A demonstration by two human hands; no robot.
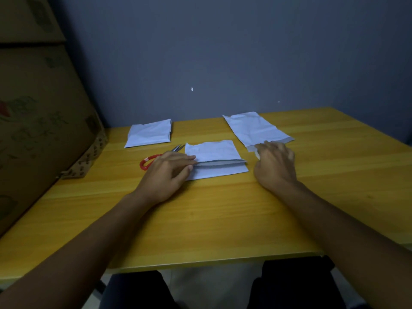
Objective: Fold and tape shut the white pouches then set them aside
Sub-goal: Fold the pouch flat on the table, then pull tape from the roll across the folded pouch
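Yellow wooden table [200, 219] against a grey wall: nearest item, folded white pouch [215, 160], its left edge pinned under the near-straight fingers of the left hand [166, 175]; right hand [275, 166] just beside it, fingers curled over something small and white, perhaps tape, identity not discernible. Risk, as judged: the fold springs open or skews if the left hand lifts before tape goes on. Farther back: red-handled scissors [148, 162], flat unfolded pouch [256, 130] at right, finished pouch [150, 133] at far left, cardboard boxes [44, 108]; contents of all not visible.
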